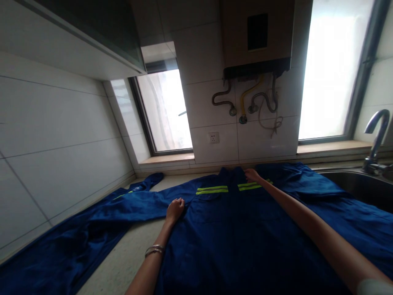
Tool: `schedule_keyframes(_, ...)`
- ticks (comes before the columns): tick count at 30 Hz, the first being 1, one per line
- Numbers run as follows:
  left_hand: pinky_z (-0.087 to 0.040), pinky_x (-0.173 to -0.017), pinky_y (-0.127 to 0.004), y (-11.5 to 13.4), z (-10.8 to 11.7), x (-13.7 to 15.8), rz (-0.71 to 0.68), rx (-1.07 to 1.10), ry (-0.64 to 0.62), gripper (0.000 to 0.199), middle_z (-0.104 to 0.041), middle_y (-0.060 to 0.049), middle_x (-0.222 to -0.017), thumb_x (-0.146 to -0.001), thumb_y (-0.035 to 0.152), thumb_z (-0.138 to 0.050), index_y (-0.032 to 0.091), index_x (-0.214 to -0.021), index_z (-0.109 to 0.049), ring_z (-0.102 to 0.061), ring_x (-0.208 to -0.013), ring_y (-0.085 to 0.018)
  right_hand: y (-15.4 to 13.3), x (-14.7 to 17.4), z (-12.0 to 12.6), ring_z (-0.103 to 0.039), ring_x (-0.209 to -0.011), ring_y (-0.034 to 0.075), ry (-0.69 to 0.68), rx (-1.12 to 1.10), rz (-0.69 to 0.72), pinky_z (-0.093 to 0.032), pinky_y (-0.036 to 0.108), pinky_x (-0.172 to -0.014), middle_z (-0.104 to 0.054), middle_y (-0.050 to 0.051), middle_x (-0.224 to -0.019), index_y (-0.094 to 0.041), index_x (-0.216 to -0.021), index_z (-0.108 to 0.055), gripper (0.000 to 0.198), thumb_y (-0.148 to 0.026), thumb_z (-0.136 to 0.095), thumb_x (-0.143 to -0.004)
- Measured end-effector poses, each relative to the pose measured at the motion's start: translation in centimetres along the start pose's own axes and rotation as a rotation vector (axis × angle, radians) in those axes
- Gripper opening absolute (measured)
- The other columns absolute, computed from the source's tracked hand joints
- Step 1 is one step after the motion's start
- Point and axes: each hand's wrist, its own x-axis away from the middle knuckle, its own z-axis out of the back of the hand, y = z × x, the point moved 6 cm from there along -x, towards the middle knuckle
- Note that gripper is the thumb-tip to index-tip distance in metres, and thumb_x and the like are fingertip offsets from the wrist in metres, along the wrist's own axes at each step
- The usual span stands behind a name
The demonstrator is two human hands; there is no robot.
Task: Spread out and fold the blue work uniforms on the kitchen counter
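A dark blue work jacket (211,233) with yellow-green reflective stripes across the chest lies spread front up on the counter, its collar toward the wall. At the armpit on the jacket's left side in view, my left hand (175,209) is closed on the cloth, its fingers curled; a metal bangle circles that wrist. My right hand (252,175) reaches across to the shoulder beside the collar and pinches the cloth there. Its fingertips are small and dim in view. The jacket's lower part runs out of the frame toward me.
More blue cloth (61,246) lies along the left wall, and another blue stretch (346,217) on the right reaches the sink (337,178). A tap (379,131) stands at the sink. A water heater (258,37) with pipes hangs above; a cabinet (76,32) overhangs the left.
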Motion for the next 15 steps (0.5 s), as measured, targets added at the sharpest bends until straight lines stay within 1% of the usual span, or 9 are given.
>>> schedule_keyframes(3,-0.038,-0.097,-0.027,-0.2,-0.2,-0.2,0.001,0.005,0.012,0.038,-0.064,-0.012,-0.118,-0.093,0.030,-0.036,0.014,-0.108,-0.067,-0.052,-0.119,-0.021,0.4,-2.2,-2.3,-0.060,-0.091,0.017,0.033,0.074,0.024,-0.054,0.035,-0.076,-0.058,0.007,-0.111,-0.015,-0.116,-0.054,0.030,-0.029,-0.056,-0.090)
schedule_keyframes(6,-0.037,-0.098,-0.028,-0.3,-0.4,-0.3,0.009,0.014,0.012,0.036,-0.063,-0.012,-0.119,-0.092,0.029,-0.038,0.013,-0.110,-0.066,-0.052,-0.120,-0.021,0.9,-3.9,-3.4,-0.058,-0.096,0.018,0.068,0.096,0.029,-0.054,0.036,-0.078,-0.054,0.008,-0.119,-0.016,-0.123,-0.050,0.036,-0.029,-0.056,-0.090)
schedule_keyframes(11,-0.037,-0.098,-0.028,-0.4,-0.2,-0.1,0.036,0.032,0.003,0.036,-0.062,-0.012,-0.120,-0.092,0.029,-0.039,0.015,-0.111,-0.066,-0.051,-0.120,-0.021,1.8,-5.5,-3.8,-0.059,-0.094,0.018,0.076,0.090,-0.038,-0.054,0.036,-0.077,-0.055,0.008,-0.116,-0.016,-0.122,-0.050,0.035,-0.030,-0.055,-0.090)
schedule_keyframes(15,-0.036,-0.098,-0.027,-0.3,0.0,-0.1,0.016,0.031,0.019,0.038,-0.063,-0.012,-0.118,-0.092,0.030,-0.038,0.014,-0.111,-0.066,-0.051,-0.120,-0.020,1.3,-5.8,-3.2,-0.059,-0.093,0.017,0.061,0.067,-0.036,-0.053,0.036,-0.077,-0.057,0.007,-0.112,-0.015,-0.116,-0.054,0.031,-0.032,-0.055,-0.090)
